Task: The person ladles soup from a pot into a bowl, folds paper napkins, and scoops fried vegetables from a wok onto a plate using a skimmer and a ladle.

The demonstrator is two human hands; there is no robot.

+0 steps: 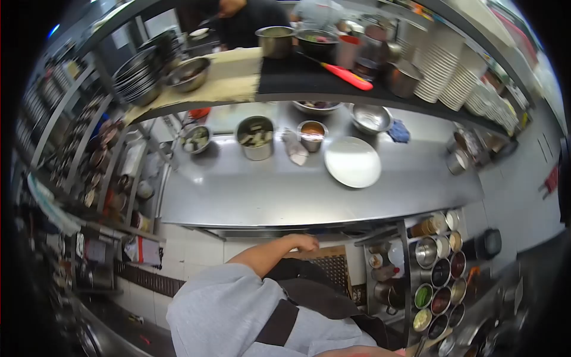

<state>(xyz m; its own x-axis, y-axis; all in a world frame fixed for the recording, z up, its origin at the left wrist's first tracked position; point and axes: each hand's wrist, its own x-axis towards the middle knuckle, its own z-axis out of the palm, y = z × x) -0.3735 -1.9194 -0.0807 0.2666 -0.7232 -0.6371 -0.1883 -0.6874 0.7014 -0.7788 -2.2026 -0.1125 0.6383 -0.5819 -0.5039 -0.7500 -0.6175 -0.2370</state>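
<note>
Head view: left hand [306,243] just short of the bench's [267,205] front edge, fingers curled, can't tell whether on anything; right hand's out of sight. White plate [353,162] sits back from that edge.

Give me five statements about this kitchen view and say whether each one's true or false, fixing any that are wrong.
1. The plate lies on the counter. True.
2. The blue cloth lies left of the plate in the view. False: it lies to the right.
3. The red-handled tool lies on the shelf. True.
4. The left hand touches the plate. False: it is apart from it, on the near side of the counter.
5. The pot of orange sauce stands left of the plate. True.
</note>
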